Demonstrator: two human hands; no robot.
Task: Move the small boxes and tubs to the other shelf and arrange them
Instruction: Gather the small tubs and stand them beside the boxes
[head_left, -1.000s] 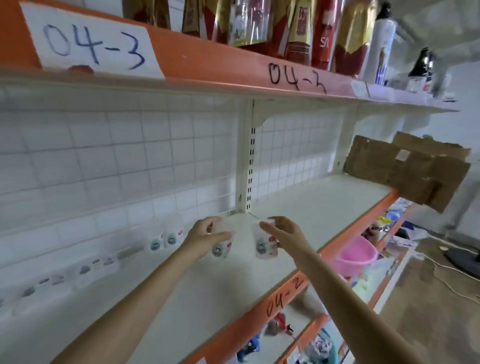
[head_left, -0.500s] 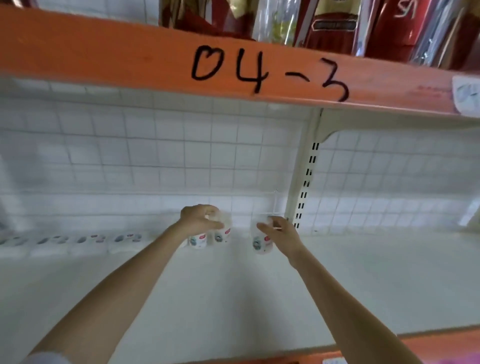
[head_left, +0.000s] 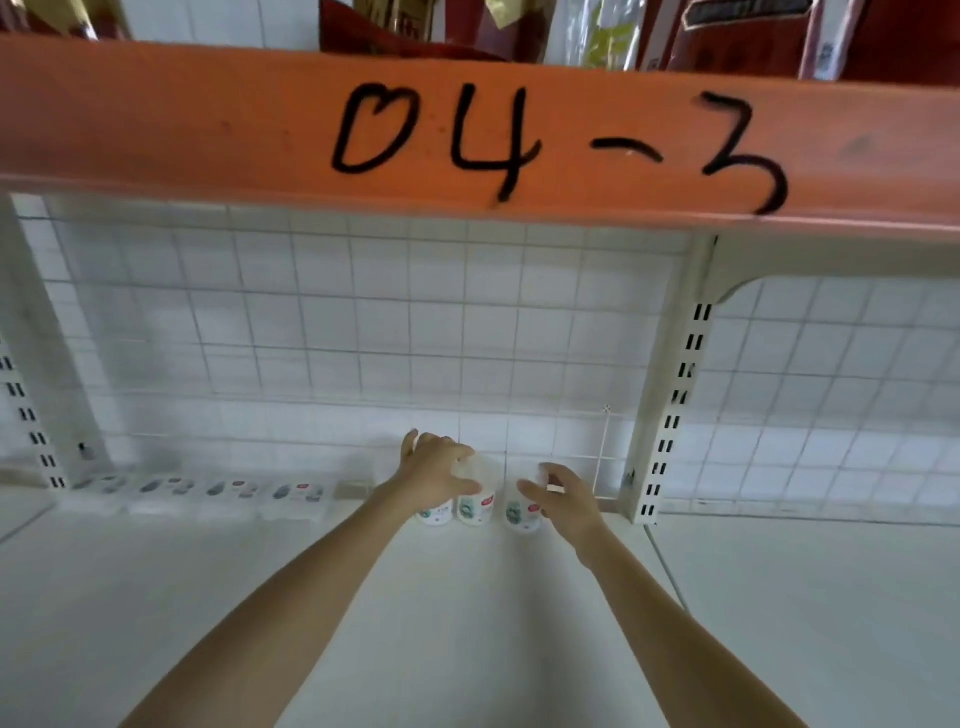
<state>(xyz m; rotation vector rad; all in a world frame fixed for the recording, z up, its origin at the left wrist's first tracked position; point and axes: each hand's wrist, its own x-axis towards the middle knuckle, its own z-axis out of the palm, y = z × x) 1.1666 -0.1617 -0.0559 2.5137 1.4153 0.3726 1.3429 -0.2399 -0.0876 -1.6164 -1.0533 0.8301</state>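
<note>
Three small white tubs with green and red labels stand side by side at the back of the white shelf (head_left: 467, 623), against the wire grid. My left hand (head_left: 436, 475) curls over the tops of the left tub (head_left: 435, 514) and the middle tub (head_left: 475, 506). My right hand (head_left: 563, 499) holds the right tub (head_left: 519, 512) from its right side, thumb across the front. To the left, a row of flat white boxes (head_left: 208, 493) with the same label colours lies along the back edge.
An orange shelf edge (head_left: 467, 135) marked "04-3" hangs overhead with red and gold packets above it. A cream slotted upright (head_left: 667, 405) stands just right of the tubs, another upright (head_left: 36, 395) at far left. A small brown piece (head_left: 353, 489) lies beside the boxes.
The view has drawn closer to the shelf back. Both hands pushed their tubs further back to the grid, and the right tub now stands closer to the other two.
</note>
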